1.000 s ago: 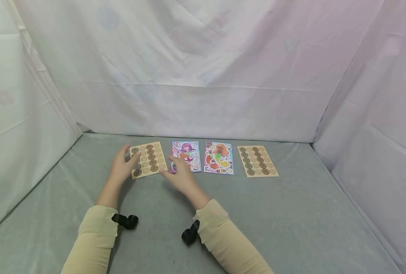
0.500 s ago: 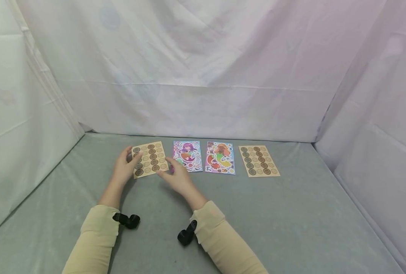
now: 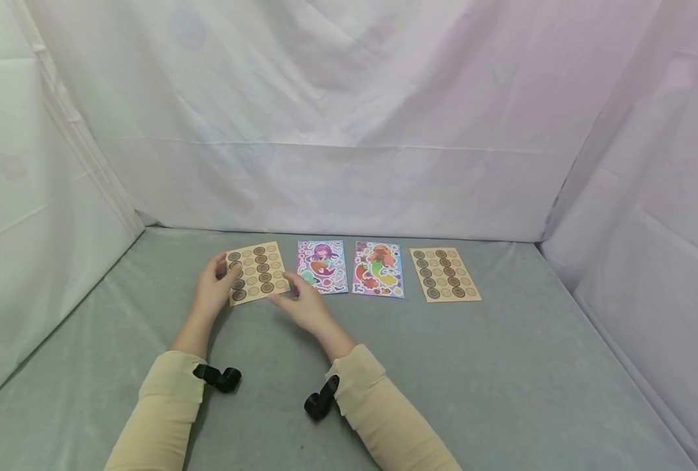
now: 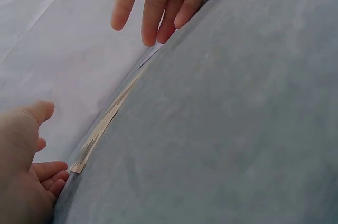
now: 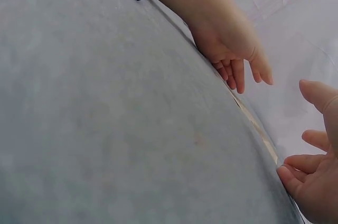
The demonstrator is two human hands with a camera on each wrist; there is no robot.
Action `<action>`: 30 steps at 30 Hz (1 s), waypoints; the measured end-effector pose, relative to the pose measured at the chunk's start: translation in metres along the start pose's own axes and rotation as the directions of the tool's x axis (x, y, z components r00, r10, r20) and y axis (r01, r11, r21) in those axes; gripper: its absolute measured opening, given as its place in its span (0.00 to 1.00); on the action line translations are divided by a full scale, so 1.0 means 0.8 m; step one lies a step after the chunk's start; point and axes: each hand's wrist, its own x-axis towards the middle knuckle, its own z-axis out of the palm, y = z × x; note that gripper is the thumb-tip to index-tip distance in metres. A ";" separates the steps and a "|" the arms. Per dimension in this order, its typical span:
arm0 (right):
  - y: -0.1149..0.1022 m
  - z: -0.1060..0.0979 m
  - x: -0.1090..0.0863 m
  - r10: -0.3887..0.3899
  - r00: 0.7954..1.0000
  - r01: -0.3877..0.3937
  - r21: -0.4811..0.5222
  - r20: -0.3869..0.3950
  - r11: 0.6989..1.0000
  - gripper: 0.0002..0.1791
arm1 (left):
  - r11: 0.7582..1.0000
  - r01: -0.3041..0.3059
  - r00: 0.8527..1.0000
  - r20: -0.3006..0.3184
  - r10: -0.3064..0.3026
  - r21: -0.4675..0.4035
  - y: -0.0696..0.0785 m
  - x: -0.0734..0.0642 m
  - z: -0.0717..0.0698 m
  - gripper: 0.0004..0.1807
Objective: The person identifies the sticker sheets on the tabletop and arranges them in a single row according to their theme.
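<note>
On the grey table lies a tan sheet of round stickers (image 3: 256, 275), some dark and some pale, turned slightly askew. My left hand (image 3: 212, 288) is at its left edge, thumb raised over that side and fingers relaxed. At its right edge is my right hand (image 3: 309, 309), fingers loosely extended beside the lower right corner. In the left wrist view the sheet (image 4: 108, 115) looks flat on the cloth, with the left hand's fingertips (image 4: 60, 174) close to one end. The right wrist view has the right fingertips (image 5: 288, 174) by the other end; actual contact is hard to tell.
To the right, in a row, lie a purple-haired mermaid sticker sheet (image 3: 322, 267), a second mermaid sheet (image 3: 378, 269) and another tan round-sticker sheet (image 3: 445, 275). White cloth walls (image 3: 349, 190) rise behind and at both sides of the grey tabletop (image 3: 502, 379).
My right hand has moved slightly left, to the tan sheet's right edge, uncovering more of the neighbouring mermaid sheet. My left hand and the sheets have hardly shifted.
</note>
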 end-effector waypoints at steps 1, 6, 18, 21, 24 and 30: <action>0.001 0.000 0.000 0.004 1.000 -0.004 0.003 0.006 1.000 0.33 | 1.000 0.005 1.000 0.001 -0.005 0.002 0.000 0.000 0.000 0.37; 0.001 -0.003 0.000 0.017 0.999 -0.018 0.047 0.031 0.999 0.34 | 1.000 0.023 1.000 -0.005 -0.023 0.010 0.000 0.004 0.003 0.37; -0.002 -0.008 -0.001 0.033 0.996 -0.052 0.229 0.084 0.972 0.34 | 0.995 0.090 0.996 -0.004 -0.090 -0.042 0.002 0.008 0.008 0.36; -0.003 -0.009 -0.002 0.046 0.994 -0.068 0.246 0.095 0.967 0.35 | 0.992 0.110 0.994 0.001 -0.110 -0.060 0.004 0.007 0.008 0.37; -0.004 -0.010 -0.002 0.061 0.993 -0.086 0.264 0.101 0.961 0.35 | 0.987 0.133 0.991 0.005 -0.133 -0.086 0.007 0.006 0.007 0.37; -0.006 -0.010 -0.003 0.056 0.994 -0.083 0.316 0.094 0.945 0.34 | 0.975 0.150 0.988 -0.007 -0.154 -0.165 0.008 0.003 0.007 0.36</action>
